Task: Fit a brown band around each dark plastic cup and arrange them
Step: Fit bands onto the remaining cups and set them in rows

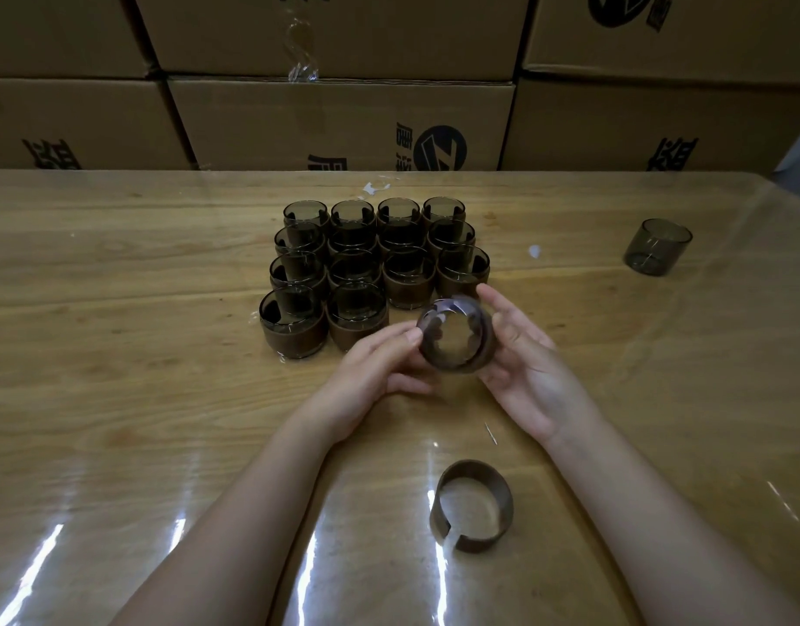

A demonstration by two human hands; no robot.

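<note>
Between both hands I hold a dark plastic cup [454, 338] tipped so its base faces me, with a brown band around it. My left hand [375, 377] pinches its left side; my right hand [524, 368] cups its right side with curled fingers. Behind it stand several banded cups [366, 264] in neat rows on the table. A bare dark cup [657, 247] stands alone at the right. A loose brown band [472, 506], split open at the front, lies near me between my forearms.
The wooden table [140, 399] has a glossy clear cover. Stacked cardboard boxes [339, 119] wall off its far edge. Small white scraps [375, 187] lie behind the cups, and a thin sliver [490, 433] rests by my right wrist.
</note>
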